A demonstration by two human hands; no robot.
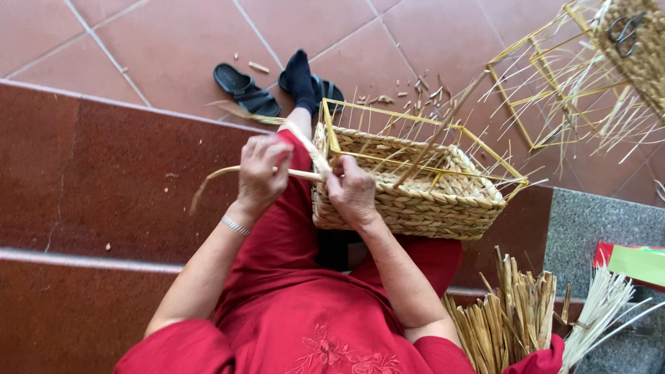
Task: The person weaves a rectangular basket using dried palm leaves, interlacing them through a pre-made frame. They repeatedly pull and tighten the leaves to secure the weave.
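Observation:
A half-woven straw basket [415, 194] on a yellow wire frame rests on my lap, tilted on its side. My left hand [262, 173] is closed around a long pale straw strand [222, 174] that curves out to the left. My right hand [352, 190] grips the same strand where it meets the basket's near corner and presses on the woven wall. Thin straw spokes stick out from the basket's open rim. I wear red clothes and a silver bracelet on the left wrist.
A bundle of dried straw [509, 318] and thin pale reeds [599, 305] lie at the lower right. A second bare wire frame [547, 90] with spokes sits on the tile floor at the upper right. Black sandals [246, 90] are by my foot. Reddish stone steps lie left.

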